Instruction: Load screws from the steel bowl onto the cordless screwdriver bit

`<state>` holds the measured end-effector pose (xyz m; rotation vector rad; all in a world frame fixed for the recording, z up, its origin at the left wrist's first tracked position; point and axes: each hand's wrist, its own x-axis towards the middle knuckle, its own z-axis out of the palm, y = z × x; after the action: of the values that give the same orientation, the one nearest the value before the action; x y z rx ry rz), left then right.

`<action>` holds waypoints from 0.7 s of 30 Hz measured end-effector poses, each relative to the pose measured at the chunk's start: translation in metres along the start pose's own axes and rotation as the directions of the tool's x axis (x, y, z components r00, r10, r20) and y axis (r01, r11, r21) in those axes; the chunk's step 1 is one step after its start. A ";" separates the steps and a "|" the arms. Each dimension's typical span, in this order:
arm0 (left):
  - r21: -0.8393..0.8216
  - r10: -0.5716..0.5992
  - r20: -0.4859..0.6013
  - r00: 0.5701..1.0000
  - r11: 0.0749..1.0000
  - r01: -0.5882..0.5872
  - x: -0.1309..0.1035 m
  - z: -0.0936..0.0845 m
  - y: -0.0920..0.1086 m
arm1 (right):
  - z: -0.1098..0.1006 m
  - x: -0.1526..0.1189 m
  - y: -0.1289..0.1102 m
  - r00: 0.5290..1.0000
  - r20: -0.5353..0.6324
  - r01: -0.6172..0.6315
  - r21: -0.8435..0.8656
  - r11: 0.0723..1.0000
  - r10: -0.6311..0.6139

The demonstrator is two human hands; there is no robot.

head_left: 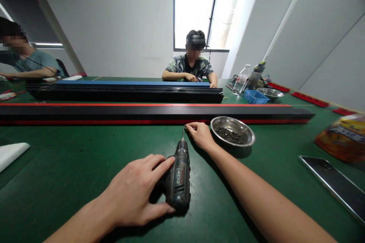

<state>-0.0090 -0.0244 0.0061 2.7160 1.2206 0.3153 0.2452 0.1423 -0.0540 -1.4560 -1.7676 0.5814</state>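
Cordless drill on the green worktop, bit pointing toward the long black, red-edged bar. Left hand: fingers clamped on drill body. Right hand: thumb and forefinger pinched together at bit tip, can't tell on what. Steel bowl of small dark screws just beside it.

The left hand hides most of the grip of the cordless drill. Where the drill bit ends, by the fingertips of the right hand, anything pinched is too small to tell. Dark pieces in the steel bowl are too small to identify. The black-and-red bar and a white object are cut off at left; a smartphone and a snack bag, its lettering blurred, at right. Fingers partly cover what the co-worker opposite handles.
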 end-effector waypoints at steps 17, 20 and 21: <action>0.003 0.006 0.006 1.000 1.000 -0.006 0.001 -0.001 -0.001 | -0.003 -0.002 -0.004 0.996 0.039 0.081 -0.055 0.995 -0.079; 0.000 0.007 0.006 1.000 1.000 -0.007 0.000 0.000 -0.001 | -0.003 -0.002 -0.004 0.995 0.035 0.092 -0.056 0.994 -0.090; 0.000 0.008 0.005 1.000 1.000 -0.008 0.000 0.000 -0.001 | -0.003 -0.002 -0.004 0.995 0.034 0.093 -0.052 0.994 -0.092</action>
<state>-0.0096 -0.0237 0.0055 2.7202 1.2092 0.3092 0.2449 0.1388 -0.0497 -1.3994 -1.8776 0.5152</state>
